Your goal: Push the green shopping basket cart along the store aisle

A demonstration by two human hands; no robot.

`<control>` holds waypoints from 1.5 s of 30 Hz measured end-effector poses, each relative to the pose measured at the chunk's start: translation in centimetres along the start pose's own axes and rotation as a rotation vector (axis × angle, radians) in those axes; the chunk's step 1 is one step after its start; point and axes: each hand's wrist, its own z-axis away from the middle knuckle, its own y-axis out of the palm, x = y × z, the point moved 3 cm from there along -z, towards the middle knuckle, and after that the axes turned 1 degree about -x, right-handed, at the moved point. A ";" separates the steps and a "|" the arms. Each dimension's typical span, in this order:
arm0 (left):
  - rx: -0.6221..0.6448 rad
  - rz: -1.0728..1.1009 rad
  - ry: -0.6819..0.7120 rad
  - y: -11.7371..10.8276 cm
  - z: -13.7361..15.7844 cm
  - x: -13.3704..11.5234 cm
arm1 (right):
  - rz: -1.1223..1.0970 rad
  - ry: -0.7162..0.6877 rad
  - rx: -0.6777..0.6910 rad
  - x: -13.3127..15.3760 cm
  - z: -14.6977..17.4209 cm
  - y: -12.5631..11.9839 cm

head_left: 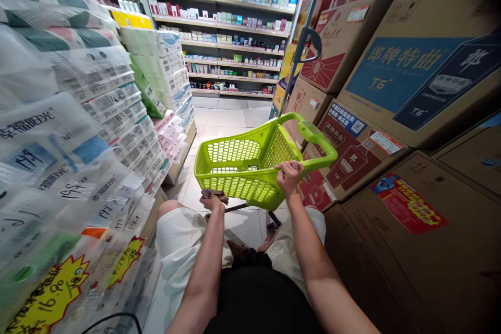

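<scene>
A lime-green shopping cart (235,185) with perforated basket walls stands sideways in front of my knees. My left hand (212,201) is closed on a crumpled brownish cloth (216,194), held against the lower near corner of the basket. With curled fingers, my right hand (288,175) grips the basket's upper rim close to where the handle (319,138) begins. Through its open top, the basket shows bare slatted walls and floor. Under it, part of the dark wheeled frame (273,219) is visible.
Wrapped tissue packs (70,130) are piled high at left on a low wooden base (183,148). Stacked cardboard cartons (395,209) line the right side, with a grey pole and hook (309,44) beside them. Shelves of small boxes (219,26) stand beyond the tiled floor (223,115).
</scene>
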 end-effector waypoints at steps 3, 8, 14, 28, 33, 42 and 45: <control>-0.152 -0.020 0.127 0.1 -0.7 -2.1 | 0.001 -0.007 0.001 -0.1 -0.1 -0.2; -0.168 -0.180 0.420 0.4 -0.1 -4.2 | 0.006 0.008 -0.012 -0.2 0.0 -0.4; 0.210 -0.231 0.741 1.8 3.1 -4.5 | -0.001 0.005 -0.021 -0.5 0.1 -0.6; 0.417 -0.701 0.858 2.5 3.1 -7.7 | 0.110 -0.190 0.341 8.5 3.2 5.6; 0.229 -0.706 0.822 0.5 1.7 -7.5 | 0.051 -0.217 0.366 8.9 4.2 6.1; 0.068 -0.398 0.741 -0.7 0.5 -5.0 | 0.054 -0.176 0.323 8.3 4.7 6.1; -0.036 -0.264 0.541 -2.0 -0.2 -2.3 | 0.059 -0.125 0.278 8.2 5.0 6.1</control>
